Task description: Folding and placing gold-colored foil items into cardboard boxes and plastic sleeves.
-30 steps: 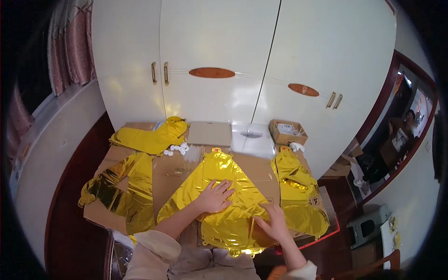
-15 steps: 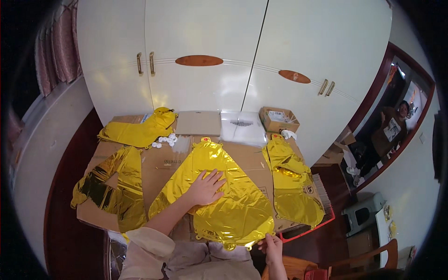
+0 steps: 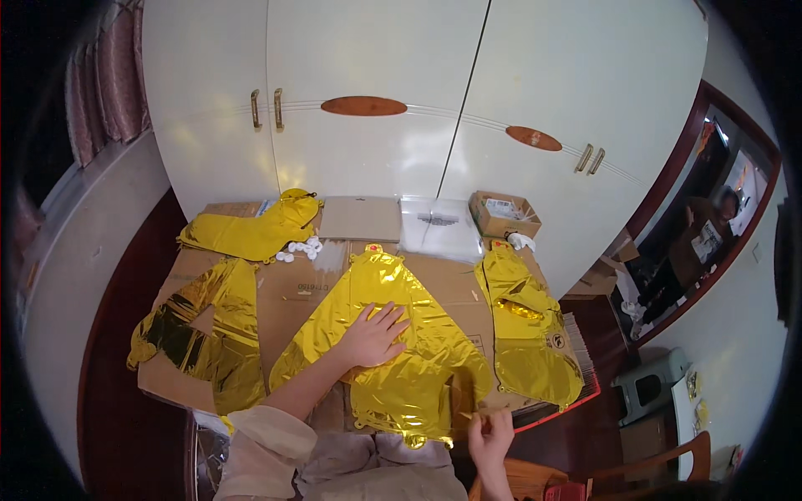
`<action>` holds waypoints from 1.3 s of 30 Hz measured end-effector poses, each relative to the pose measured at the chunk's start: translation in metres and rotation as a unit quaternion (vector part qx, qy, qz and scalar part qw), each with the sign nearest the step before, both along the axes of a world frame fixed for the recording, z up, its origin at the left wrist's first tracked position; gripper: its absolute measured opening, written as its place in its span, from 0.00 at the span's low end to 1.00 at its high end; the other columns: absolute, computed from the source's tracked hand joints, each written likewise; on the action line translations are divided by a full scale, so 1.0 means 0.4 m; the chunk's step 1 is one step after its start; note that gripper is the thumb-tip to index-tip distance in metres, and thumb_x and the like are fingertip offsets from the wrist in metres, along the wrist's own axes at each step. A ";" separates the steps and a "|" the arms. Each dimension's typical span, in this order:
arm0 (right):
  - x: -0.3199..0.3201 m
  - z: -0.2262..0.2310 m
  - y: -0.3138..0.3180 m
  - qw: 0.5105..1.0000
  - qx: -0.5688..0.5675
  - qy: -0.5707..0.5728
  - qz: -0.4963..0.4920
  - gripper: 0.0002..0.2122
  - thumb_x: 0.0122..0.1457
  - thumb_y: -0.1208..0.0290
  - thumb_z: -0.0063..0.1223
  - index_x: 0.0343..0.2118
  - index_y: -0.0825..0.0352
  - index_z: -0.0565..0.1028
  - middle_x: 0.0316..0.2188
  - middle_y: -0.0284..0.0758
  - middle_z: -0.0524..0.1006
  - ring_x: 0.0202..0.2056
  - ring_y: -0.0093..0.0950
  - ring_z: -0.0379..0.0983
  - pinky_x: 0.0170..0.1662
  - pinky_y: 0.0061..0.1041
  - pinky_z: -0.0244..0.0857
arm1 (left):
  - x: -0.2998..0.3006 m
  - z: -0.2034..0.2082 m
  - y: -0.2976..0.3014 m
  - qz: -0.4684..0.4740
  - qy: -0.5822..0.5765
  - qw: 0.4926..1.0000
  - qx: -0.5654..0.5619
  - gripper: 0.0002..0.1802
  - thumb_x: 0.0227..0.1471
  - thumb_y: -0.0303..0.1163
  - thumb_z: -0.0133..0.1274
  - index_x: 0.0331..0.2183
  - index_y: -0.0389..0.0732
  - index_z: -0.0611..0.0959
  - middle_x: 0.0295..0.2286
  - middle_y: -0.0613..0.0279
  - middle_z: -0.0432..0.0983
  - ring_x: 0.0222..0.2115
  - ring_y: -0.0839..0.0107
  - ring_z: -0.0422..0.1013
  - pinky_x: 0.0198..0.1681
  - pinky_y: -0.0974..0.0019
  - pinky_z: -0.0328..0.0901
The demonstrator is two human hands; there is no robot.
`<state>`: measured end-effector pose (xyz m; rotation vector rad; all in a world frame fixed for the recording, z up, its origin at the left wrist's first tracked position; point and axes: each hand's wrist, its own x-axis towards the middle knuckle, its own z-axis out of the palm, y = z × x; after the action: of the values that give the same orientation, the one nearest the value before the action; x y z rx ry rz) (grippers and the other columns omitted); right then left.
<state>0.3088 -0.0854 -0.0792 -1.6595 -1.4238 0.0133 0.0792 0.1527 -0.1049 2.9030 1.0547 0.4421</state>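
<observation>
A flat, deflated gold foil balloon, roughly triangular with small tabs along its edge, lies before me on the cardboard-covered table. My left hand rests open on its middle, fingers spread over the foil. At the balloon's lower right corner, my right hand pinches the foil edge, which is lifted and bent inward there. More gold foil balloons lie around it: an A-shaped one with a cut-out to the left, a folded one at the far left, and a long one to the right.
Cardboard covers the table. Along its back are white crumpled bits, a grey-brown board, a clear plastic packet and a small carton. White cabinets stand behind. A wooden chair is at lower right.
My right hand has shifted slightly, and the balloon's lower right corner has gone from lying flat to bent up and inward. My left hand stays on the foil.
</observation>
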 end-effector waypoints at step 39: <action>-0.199 0.028 0.111 0.910 -0.083 -0.162 0.373 0.15 0.49 0.69 0.60 0.42 0.60 0.78 0.45 0.32 0.78 0.49 0.33 0.72 0.51 0.38 0.64 | -0.001 0.025 -0.005 -0.021 0.013 1.000 0.010 0.58 0.39 0.78 0.46 0.58 0.41 0.67 0.60 0.49 0.57 0.63 0.53 0.50 0.64 0.42 0.44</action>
<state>0.2293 -0.0408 -0.0679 -1.1790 -2.2983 0.3104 0.0788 0.1506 -0.0951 2.9494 0.9966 0.4162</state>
